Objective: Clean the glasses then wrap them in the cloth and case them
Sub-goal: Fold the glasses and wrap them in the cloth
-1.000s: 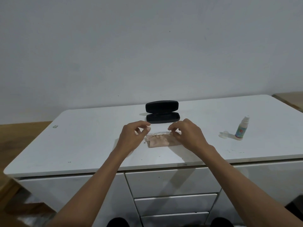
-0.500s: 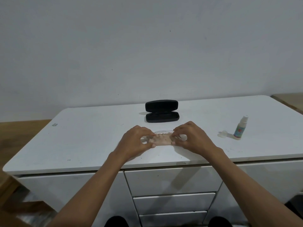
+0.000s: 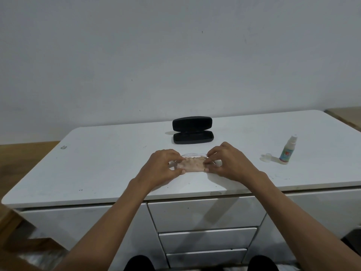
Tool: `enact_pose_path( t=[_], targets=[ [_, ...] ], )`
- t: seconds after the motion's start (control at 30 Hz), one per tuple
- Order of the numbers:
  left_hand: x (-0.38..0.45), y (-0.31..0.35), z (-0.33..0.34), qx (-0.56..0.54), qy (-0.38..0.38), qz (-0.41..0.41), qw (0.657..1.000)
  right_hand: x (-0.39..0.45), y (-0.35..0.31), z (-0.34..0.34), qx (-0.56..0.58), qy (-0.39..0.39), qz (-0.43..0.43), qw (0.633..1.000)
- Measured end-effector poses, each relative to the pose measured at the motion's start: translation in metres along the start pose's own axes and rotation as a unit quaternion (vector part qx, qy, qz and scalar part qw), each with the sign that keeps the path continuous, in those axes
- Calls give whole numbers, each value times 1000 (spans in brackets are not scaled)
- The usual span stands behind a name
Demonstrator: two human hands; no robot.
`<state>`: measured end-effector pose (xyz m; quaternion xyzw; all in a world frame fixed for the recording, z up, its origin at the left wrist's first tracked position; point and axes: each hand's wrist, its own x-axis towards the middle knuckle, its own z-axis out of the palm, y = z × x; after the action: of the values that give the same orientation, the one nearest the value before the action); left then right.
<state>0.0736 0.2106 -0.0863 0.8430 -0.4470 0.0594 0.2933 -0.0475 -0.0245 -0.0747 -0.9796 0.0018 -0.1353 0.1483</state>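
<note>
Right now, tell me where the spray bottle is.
In the head view, the spray bottle stands upright on the right side of the white table, its clear cap just left of it, well right of the right hand.

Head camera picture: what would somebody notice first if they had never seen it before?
Probably the two hands in the middle: the left hand and right hand pinch the ends of a pinkish cloth folded over clear glasses near the front of the white table. Just behind them a black case lies open. Far right stands a small spray bottle, its clear cap lying beside it.
</note>
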Motion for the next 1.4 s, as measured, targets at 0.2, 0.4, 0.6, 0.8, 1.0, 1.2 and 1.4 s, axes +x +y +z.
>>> enact_pose_path(
  t=[0.2, 0.4, 0.6, 0.8, 1.0, 1.2, 1.4],
  targets=[
    [-1, -1, -1, 21, -7, 19, 1000, 0, 2, 1, -10, -7, -17, 1000],
    [-3, 2, -1, 42, -3, 39, 998, -1, 0, 4, -27, 9, -31, 999],
    [-4, 3, -2, 81, 23, 71, 994, 2, -1, 7, -34, 40, -34, 998],
    [0, 2, -1, 94, 45, 87, 991, 6, 2, 9, -40, 57, -44, 997],
    [5, 0, 1, 97, 58, 101, 989, 11, 5, 11, -40, 86, -59, 994],
    [20, -4, -3, 100, 68, 108, 987, 20, 9, 9, -25, 111, -59, 992],
    [62, -13, -12, 103, 82, 114, 985, 57, 19, 0, -10, 130, -47, 990]
  ],
)
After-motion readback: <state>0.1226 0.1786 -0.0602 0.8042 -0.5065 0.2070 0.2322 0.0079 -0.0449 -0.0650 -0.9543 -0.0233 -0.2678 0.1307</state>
